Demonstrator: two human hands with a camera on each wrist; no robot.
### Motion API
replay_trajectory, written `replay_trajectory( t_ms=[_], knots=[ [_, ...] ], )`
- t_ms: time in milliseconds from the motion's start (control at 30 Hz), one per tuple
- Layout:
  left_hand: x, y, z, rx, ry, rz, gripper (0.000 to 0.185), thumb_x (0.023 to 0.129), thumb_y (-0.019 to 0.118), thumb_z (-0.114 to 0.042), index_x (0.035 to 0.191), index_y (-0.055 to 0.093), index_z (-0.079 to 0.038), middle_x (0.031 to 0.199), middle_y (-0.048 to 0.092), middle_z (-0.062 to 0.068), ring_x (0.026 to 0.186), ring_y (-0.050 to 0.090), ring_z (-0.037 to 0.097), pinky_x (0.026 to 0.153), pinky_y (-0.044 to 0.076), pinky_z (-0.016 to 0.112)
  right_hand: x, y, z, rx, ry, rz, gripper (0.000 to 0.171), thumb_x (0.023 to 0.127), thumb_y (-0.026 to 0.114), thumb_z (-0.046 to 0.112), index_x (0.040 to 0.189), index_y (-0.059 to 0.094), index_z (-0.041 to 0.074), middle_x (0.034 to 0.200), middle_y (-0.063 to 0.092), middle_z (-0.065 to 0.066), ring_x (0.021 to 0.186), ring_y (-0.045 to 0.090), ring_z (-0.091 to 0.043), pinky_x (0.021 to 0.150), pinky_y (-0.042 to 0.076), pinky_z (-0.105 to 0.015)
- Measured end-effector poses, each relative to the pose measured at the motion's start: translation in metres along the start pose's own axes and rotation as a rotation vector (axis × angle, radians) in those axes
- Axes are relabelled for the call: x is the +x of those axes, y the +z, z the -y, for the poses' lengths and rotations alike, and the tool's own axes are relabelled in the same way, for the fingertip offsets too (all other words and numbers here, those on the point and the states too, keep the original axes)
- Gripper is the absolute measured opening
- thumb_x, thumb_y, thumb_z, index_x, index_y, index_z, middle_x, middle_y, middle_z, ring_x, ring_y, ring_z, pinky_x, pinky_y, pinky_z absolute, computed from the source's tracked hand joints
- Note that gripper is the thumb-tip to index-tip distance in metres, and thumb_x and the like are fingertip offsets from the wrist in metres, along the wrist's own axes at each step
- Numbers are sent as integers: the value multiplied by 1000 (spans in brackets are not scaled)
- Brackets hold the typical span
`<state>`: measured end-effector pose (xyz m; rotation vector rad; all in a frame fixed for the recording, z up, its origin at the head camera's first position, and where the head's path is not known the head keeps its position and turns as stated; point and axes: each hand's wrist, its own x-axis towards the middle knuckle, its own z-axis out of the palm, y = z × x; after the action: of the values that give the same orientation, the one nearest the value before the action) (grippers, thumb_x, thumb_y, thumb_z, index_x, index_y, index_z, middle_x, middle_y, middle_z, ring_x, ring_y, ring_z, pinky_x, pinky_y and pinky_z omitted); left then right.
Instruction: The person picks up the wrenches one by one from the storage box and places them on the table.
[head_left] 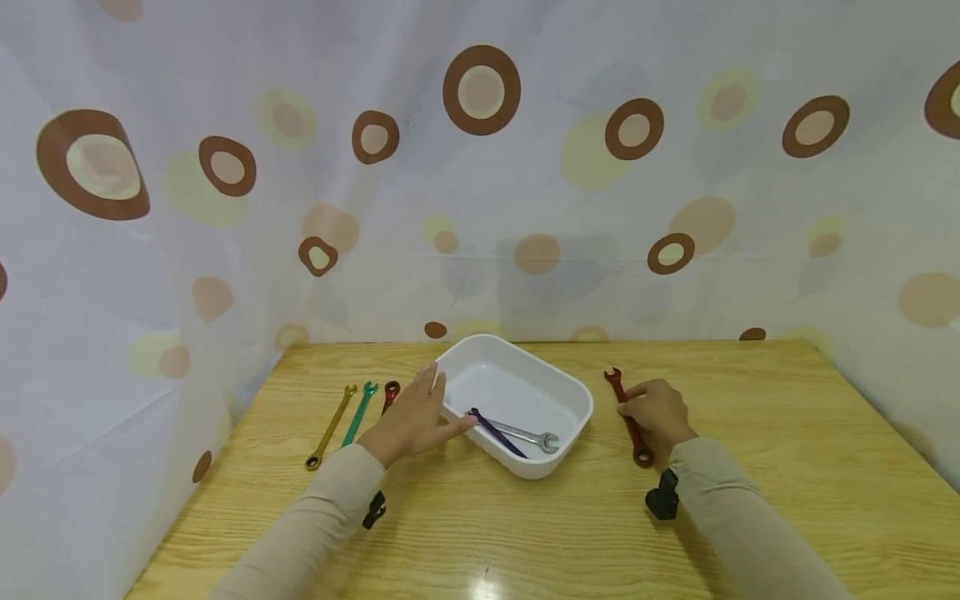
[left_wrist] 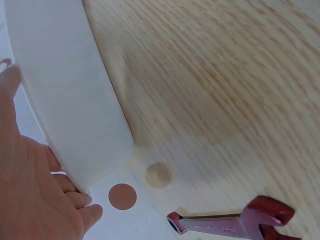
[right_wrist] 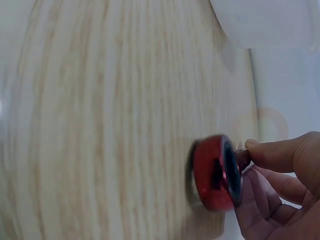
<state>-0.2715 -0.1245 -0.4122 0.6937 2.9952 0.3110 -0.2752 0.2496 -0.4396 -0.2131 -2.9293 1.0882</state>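
We see the left hand [head_left: 412, 417] at the nine o'clock side of a white tray [head_left: 517, 383], its fingers extended and loose, touching the rim without clenching. The thumb reaches toward three o'clock, its tip close by the upper end of a purple wrench [head_left: 498, 433]; we cannot tell whether the two touch.

At three o'clock from the tray, our right hand [head_left: 660, 414] pinches a dark red wrench [head_left: 635, 437] between thumb and fingers, around the middle of its shaft. Its open end points toward eleven o'clock and its ring end toward five. We cannot tell whether the whole wrench lies flat on the worktop [head_left: 570, 533] or is slightly raised.

Inside the tray, toward six o'clock, the purple wrench crosses a silver wrench [head_left: 522, 433], whose open end points to four o'clock. The near wall hides the lower tip of the purple one.

Farther out at nine o'clock from the tray lie a gold wrench [head_left: 330, 429], a green wrench [head_left: 358, 415] and a second red wrench [head_left: 388, 400], side by side; the left arm covers the lower parts of the last two. Beyond the worktop, at twelve o'clock, hangs a white sheet [head_left: 420, 200] patterned with brown, peach and yellow circles.
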Motion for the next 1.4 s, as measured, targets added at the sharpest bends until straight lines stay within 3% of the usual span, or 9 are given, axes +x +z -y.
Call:
replay_trajectory(
  t_ms=[267,533,800,967,1133,1400],
  knots=[
    [-2,-3,-3,-8,3,1,100,89,42,-70,149,21,8,157,9,25,146,8,36,116,17,48,1,-3,-1,-6,-27,29,38,85,69,17,112,64,-10,84,69,-19,62,63,-22,63,50,-43],
    [-2,-4,-4,-9,2,4,100,89,42,-70,149,20,7,157,8,24,146,8,36,116,17,49,2,-3,-2,-20,-26,37,39,86,69,19,113,64,-9,93,68,-22,72,64,-28,73,50,-50],
    [-3,-2,-3,-12,-4,0,101,89,41,-71,149,21,7,158,8,24,146,8,36,116,18,49,2,-2,-3,-9,-12,46,39,86,69,19,114,63,-8,87,69,-19,65,64,-21,69,51,-44],
    [-2,-2,-3,-13,-2,-1,100,89,42,-71,149,20,7,157,9,24,146,8,36,116,18,49,1,-4,-3,41,-5,65,39,87,68,18,114,63,-9,86,69,-18,63,65,-17,61,54,-35],
    [-1,-2,-3,-3,-4,7,101,89,41,-71,149,20,7,158,8,24,146,7,36,116,17,48,-1,-11,-2,134,-13,114,43,90,64,17,121,57,-12,93,69,-22,71,68,-20,63,57,-34],
    [-1,-1,-2,-20,-5,7,100,89,41,-71,149,20,7,158,8,23,146,9,36,116,18,49,-3,-26,18,261,-46,163,58,96,59,22,141,38,-8,124,54,-32,100,64,-39,80,56,-41]
  ],
)
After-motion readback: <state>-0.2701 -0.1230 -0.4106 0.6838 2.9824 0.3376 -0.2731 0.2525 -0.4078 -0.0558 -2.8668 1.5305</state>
